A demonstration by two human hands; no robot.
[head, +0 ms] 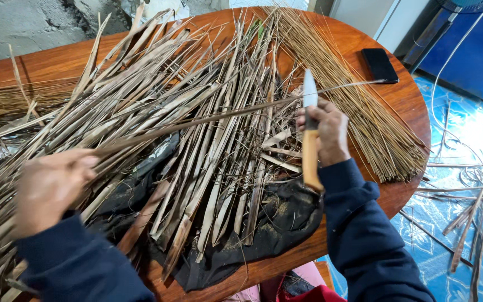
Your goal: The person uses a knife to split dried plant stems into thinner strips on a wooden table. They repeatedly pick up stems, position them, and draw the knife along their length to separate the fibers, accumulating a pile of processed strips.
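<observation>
My right hand (330,131) grips a knife by its wooden handle (310,159), the blade (309,89) pointing up. My left hand (48,187) holds the thick end of a long dry leaf strip (197,122). The strip stretches to the right and crosses the blade, its thin rib reaching toward the phone. Both hands hover over a big heap of dry palm leaves (157,95) on a round wooden table (403,100). A bundle of thin stripped ribs (359,106) lies on the table to the right of the knife.
A black phone (380,64) rests near the table's far right edge. Black cloth (275,223) lies under the leaves at the near edge. Leaf scraps (468,223) are scattered on the blue patterned floor at right. A blue cabinet (476,45) stands beyond.
</observation>
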